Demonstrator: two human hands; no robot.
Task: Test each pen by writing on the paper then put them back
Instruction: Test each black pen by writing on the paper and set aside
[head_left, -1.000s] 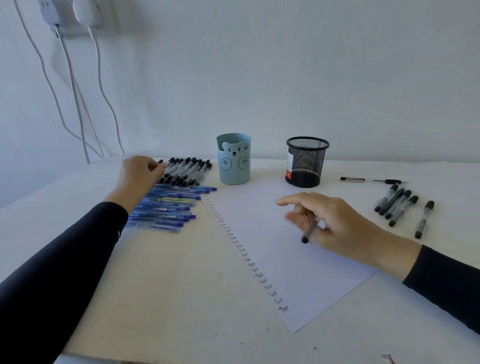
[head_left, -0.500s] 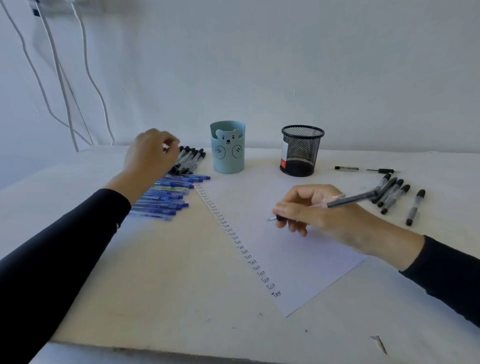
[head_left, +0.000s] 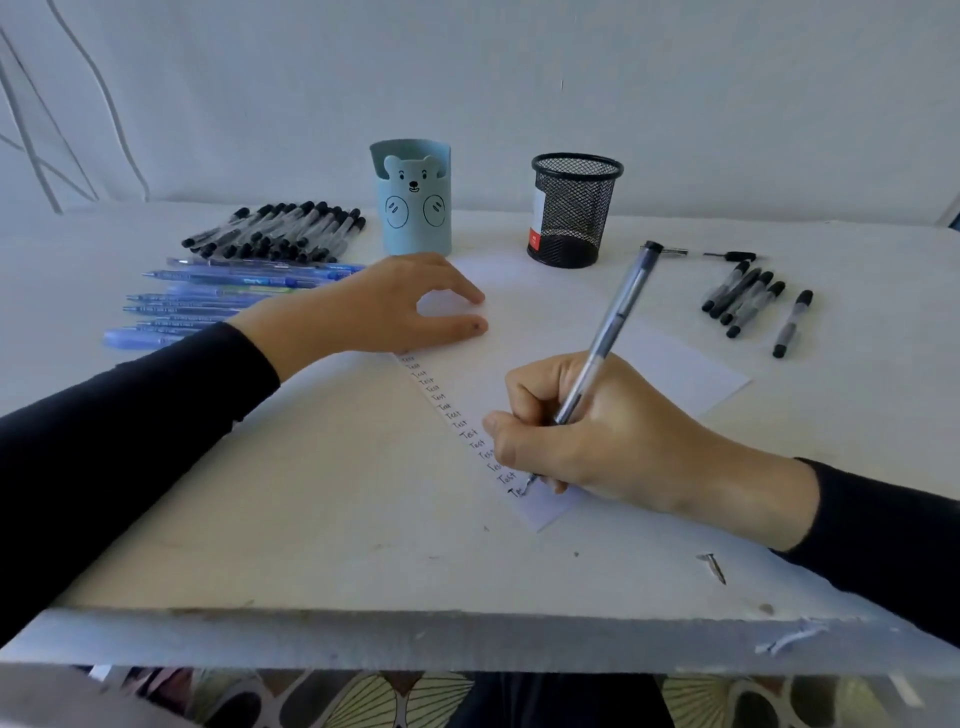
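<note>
My right hand (head_left: 597, 436) grips a clear pen with a black end (head_left: 618, 312), its tip touching the white paper (head_left: 660, 364) near the sheet's bottom corner, beside a column of small "Test" words (head_left: 452, 415). My left hand (head_left: 384, 312) rests flat on the paper's upper left part, fingers spread, holding nothing. A row of black-capped pens (head_left: 280, 234) and a pile of blue pens (head_left: 208, 301) lie to the left. Several more black-capped pens (head_left: 748, 301) lie to the right.
A light blue bear pen holder (head_left: 413, 200) and a black mesh cup (head_left: 574, 208) stand at the back, near the wall. A thin pen (head_left: 727, 255) lies behind the right group. A screw (head_left: 712, 565) lies near the table's front edge (head_left: 467, 639). Cables hang at the left wall.
My left hand left the pens and came to rest on the paper. My right hand moved down to the sheet's bottom corner, raised the pen upright and set its tip on the paper.
</note>
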